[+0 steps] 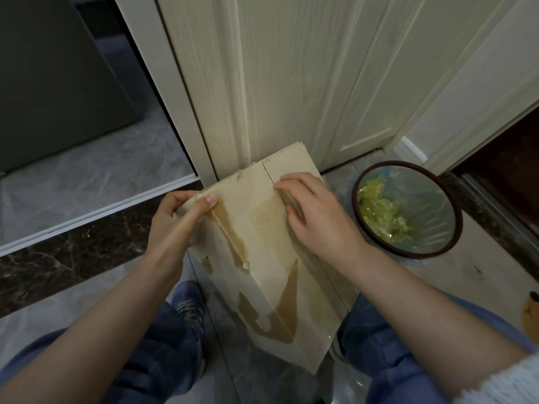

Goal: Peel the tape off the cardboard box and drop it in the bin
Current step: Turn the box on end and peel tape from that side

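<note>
Tape (230, 228), a translucent brownish strip, runs along the left edge of the pale flattened cardboard box (262, 228); its upper end is lifted off the surface and bunched at the left hand (178, 220). More tape patches, darker and torn at the edges, lie on the box face nearer the person.

Cardboard box: stands on the grey marbled tile floor (87, 170) between the person's knees, far end leaning against the cream wood-grain door frame (233, 83). A seam runs lengthwise down its face.

Left hand: fingers and thumb curled, pinching the loose tape end at the upper left corner of the box. Thumbnail visible on top.

Right hand (315, 211): lies on the right side of the box face, fingers bent, fingertips pressed at the seam. Whether they pinch a tape edge there or only press, cannot tell.

Bin (449, 243): round, dark brown rim, lined with a clear bluish plastic bag, on the floor just right of the box and near the right hand. Yellow-green scraps (382, 211) lie inside.

Person wears blue jeans (157, 354) and a dark blue sneaker (186, 304), visible below the left forearm. A fuzzy white sleeve cuff (507, 383) shows at the lower right corner.
</note>
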The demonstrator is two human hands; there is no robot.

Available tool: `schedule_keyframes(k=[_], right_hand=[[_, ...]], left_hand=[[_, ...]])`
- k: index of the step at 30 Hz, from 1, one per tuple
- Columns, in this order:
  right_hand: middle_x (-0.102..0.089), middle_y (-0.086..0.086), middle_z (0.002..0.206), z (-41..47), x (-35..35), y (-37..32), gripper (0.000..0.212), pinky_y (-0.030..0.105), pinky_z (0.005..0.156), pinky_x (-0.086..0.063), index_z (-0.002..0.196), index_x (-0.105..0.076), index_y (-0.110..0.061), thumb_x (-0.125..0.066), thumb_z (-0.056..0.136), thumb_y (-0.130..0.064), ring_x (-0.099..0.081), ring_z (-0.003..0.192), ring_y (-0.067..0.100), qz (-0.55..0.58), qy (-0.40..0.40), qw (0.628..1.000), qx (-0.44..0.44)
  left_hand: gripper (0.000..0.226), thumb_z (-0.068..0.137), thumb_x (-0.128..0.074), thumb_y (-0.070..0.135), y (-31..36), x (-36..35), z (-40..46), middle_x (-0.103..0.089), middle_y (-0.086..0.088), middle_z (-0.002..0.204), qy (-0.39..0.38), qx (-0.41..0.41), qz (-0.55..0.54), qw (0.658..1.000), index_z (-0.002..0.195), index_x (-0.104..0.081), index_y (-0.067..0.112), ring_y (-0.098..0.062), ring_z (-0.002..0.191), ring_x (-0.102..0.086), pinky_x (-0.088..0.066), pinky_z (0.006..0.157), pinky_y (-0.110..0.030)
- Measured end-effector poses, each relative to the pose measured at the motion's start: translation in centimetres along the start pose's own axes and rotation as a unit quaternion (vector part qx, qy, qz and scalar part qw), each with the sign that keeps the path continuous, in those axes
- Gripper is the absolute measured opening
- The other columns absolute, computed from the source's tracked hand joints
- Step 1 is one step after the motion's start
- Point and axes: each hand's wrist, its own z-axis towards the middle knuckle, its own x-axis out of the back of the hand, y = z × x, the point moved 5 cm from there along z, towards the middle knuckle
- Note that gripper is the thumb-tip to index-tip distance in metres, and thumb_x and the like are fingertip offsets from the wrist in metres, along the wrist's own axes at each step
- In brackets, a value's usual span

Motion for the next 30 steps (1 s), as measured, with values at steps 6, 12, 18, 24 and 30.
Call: schedule_keyframes(k=[6, 12, 18, 24, 30], right_hand=[[-0.056, 0.002, 0.118, 0.0, 0.1, 0.1, 0.034, 0.034, 0.097, -0.046, 0.114, -0.063, -0.011, -0.06, 0.084, 0.004, -0.055, 0.111, 0.02, -0.003, -0.008, 1.0, -0.002], [-0.053, 0.0, 0.117, -0.3, -0.1, 0.0, 0.019, 0.033, 0.092, -0.048, 0.103, -0.061, -0.013, -0.06, 0.087, -0.002, -0.054, 0.109, 0.017, 0.004, -0.023, 1.0, -0.008], [-0.053, 0.0, 0.12, -0.4, -0.2, -0.3, 0.017, 0.031, 0.093, -0.048, 0.099, -0.061, -0.013, -0.064, 0.086, -0.003, -0.054, 0.111, 0.017, 0.013, -0.016, 1.0, -0.001], [-0.052, 0.0, 0.115, -0.4, -0.5, -1.0, 0.033, 0.031, 0.093, -0.047, 0.117, -0.061, -0.013, -0.063, 0.084, -0.006, -0.051, 0.108, 0.016, 0.024, -0.026, 0.999, 0.004], [-0.053, 0.0, 0.108, -0.3, -0.9, -1.3, 0.024, 0.032, 0.086, -0.047, 0.106, -0.061, -0.012, -0.063, 0.083, -0.006, -0.05, 0.1, 0.017, 0.028, -0.024, 0.999, 0.004]], left_hand=[[0.056, 0.047, -0.073, 0.068, -0.2, -0.1, 0.0, -0.063, 0.009, 0.112, -0.001, 0.004, 0.011, 1.0, 0.091, -0.067, 0.034, -0.018, 0.113, -0.056, -0.046, 0.105, -0.06], [0.057, 0.047, -0.073, 0.068, -0.4, 0.0, 0.1, -0.063, 0.009, 0.112, 0.003, 0.004, 0.019, 1.0, 0.093, -0.067, 0.035, -0.016, 0.112, -0.055, -0.045, 0.105, -0.059], [0.058, 0.047, -0.074, 0.068, -0.5, 0.1, 0.2, -0.064, 0.01, 0.11, 0.016, -0.001, 0.018, 1.0, 0.094, -0.068, 0.035, -0.014, 0.111, -0.056, -0.046, 0.105, -0.058], [0.059, 0.046, -0.074, 0.068, -0.6, 0.3, 0.4, -0.062, 0.009, 0.111, 0.025, -0.002, 0.015, 1.0, 0.095, -0.067, 0.035, -0.016, 0.111, -0.056, -0.046, 0.106, -0.056], [0.045, 0.063, -0.081, 0.053, -0.9, 0.6, 0.6, -0.062, 0.011, 0.107, 0.045, -0.001, 0.021, 0.999, 0.098, -0.067, 0.03, -0.008, 0.103, -0.056, -0.049, 0.103, -0.051]])
